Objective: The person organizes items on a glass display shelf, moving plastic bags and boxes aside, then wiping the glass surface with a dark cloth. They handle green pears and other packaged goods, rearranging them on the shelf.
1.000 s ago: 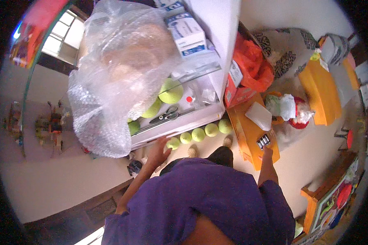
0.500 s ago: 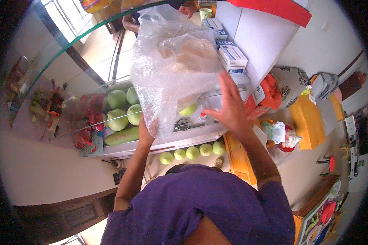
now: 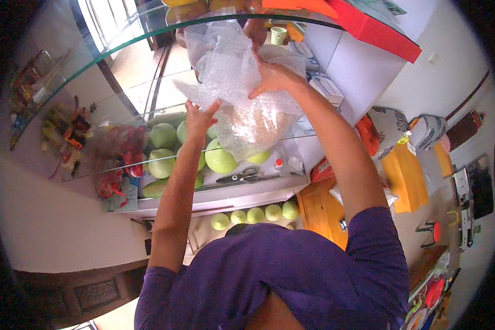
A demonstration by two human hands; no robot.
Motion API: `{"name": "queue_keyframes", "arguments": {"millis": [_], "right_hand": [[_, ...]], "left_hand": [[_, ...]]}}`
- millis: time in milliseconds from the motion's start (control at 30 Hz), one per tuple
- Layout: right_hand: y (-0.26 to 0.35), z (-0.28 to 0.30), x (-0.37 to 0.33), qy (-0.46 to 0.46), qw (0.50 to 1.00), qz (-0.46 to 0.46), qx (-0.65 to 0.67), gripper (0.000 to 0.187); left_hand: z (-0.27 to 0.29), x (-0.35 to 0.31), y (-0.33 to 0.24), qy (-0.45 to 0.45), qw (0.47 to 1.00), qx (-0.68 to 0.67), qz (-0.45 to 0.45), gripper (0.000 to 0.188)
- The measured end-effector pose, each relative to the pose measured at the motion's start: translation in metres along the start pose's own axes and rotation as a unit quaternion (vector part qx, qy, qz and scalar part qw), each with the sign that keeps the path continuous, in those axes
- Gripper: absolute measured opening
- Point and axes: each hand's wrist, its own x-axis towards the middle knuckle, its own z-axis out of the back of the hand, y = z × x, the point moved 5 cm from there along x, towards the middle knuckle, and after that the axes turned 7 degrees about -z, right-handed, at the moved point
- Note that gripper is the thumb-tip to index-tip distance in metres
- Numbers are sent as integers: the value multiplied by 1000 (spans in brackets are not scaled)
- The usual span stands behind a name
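Both your left hand [image 3: 201, 118] and right hand [image 3: 275, 77] are spread at the wrap [image 3: 228, 77], upper middle; it covers a tan thing [image 3: 272, 122], but its edges are loose.

My shirt [image 3: 220, 269] is purple, the bubble wrap [image 3: 225, 71] whitish, the melons [image 3: 221, 158] pale green, the stool [image 3: 436, 231] red-topped, the bundle [image 3: 388, 124] grey, black-patterned.

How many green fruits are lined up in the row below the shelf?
5: the leftmost fruit, second fruit, middle fruit, fourth fruit and rightmost fruit, nearest the orange table. Others may be hidden under the shelf.
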Motion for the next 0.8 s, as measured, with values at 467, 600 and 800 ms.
{"name": "queue_keyframes", "arguments": {"millis": [467, 600, 800], "right_hand": [[-3, 43, 1, -101, 990, -78, 58, 61], [19, 67, -25, -126, 982, 11, 142, 63], [55, 76, -105, -132, 966, 36, 221, 57]], "left_hand": [[-2, 44, -97, 84, 993, -17, -81, 22], [20, 10, -163, 105, 950, 0, -295, 24], [31, -39, -206, 92, 938, 8, -334, 29]]}}
